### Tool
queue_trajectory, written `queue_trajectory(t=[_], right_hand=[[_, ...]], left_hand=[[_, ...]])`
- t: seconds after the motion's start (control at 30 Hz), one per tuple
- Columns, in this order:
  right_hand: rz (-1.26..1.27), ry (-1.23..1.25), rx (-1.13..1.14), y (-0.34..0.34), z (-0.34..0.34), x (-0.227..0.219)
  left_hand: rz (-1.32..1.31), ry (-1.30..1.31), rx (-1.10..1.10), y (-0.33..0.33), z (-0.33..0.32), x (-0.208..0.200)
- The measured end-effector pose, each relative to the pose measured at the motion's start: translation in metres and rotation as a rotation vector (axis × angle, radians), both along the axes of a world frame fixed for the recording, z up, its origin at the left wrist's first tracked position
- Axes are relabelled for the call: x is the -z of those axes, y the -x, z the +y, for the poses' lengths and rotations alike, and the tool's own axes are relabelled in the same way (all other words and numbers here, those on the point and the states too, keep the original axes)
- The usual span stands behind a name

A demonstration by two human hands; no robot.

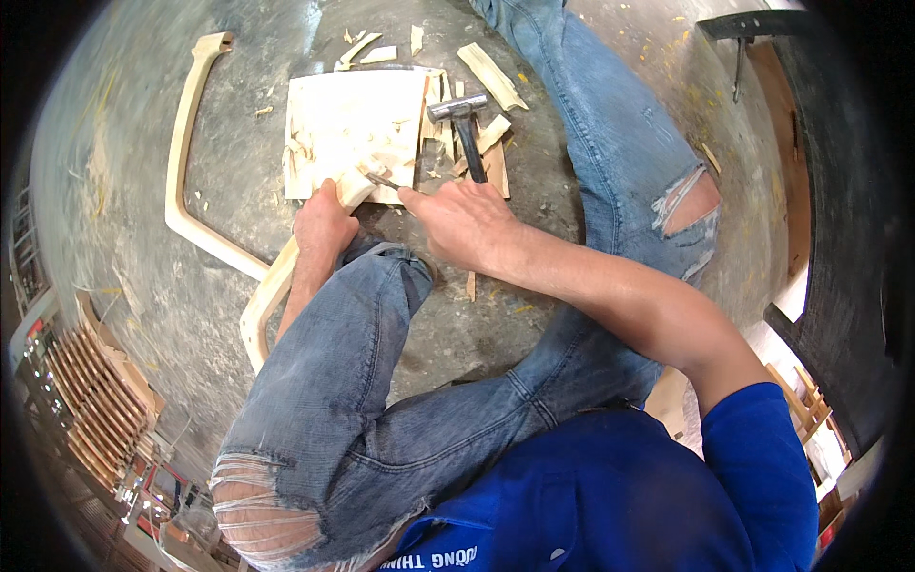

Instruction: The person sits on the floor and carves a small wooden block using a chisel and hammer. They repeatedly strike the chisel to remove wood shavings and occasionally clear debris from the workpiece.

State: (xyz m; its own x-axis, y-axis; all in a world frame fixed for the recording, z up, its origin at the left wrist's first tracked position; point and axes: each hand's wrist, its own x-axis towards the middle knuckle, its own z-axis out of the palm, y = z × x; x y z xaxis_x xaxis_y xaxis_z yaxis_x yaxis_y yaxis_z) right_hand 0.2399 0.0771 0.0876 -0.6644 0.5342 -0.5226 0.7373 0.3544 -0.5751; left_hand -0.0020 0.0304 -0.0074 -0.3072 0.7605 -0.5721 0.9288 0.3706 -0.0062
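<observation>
My left hand (326,227) is closed round a pale, curved wooden piece (269,296) near its far end, beside my bent left knee. That end rests over a pale wooden board (348,110) on the floor. My right hand (467,221) grips a slim metal tool that looks like a chisel (383,180); its handle is hidden in my fingers. The blade points left and meets or nearly meets the piece's end. A hammer (467,133) with a steel head and black handle lies just beyond my right hand, among wood offcuts.
A second curved wooden piece (177,162) lies on the grey concrete floor to the left. Chips and split offcuts (492,76) are scattered around the board. My jeans-clad legs (629,143) frame the work. Stacked wooden parts (100,396) stand at far left, a black object (848,238) at right.
</observation>
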Motion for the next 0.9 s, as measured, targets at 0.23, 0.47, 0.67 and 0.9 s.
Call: queue_trajectory(t=[0.23, 0.47, 0.67, 0.9], right_hand=[[-0.021, -0.061, -0.049, 0.007, -0.006, 0.001], [-0.031, -0.093, -0.070, 0.005, -0.012, -0.003], [-0.040, -0.112, -0.091, 0.003, -0.018, -0.004], [-0.042, -0.181, -0.040, 0.015, -0.029, 0.001]], left_hand=[[0.002, -0.015, 0.020, 0.000, 0.000, 0.005], [0.001, 0.003, 0.003, -0.001, 0.001, 0.005], [0.001, 0.013, 0.013, -0.002, -0.001, 0.004], [0.003, -0.026, 0.045, 0.005, -0.005, 0.007]])
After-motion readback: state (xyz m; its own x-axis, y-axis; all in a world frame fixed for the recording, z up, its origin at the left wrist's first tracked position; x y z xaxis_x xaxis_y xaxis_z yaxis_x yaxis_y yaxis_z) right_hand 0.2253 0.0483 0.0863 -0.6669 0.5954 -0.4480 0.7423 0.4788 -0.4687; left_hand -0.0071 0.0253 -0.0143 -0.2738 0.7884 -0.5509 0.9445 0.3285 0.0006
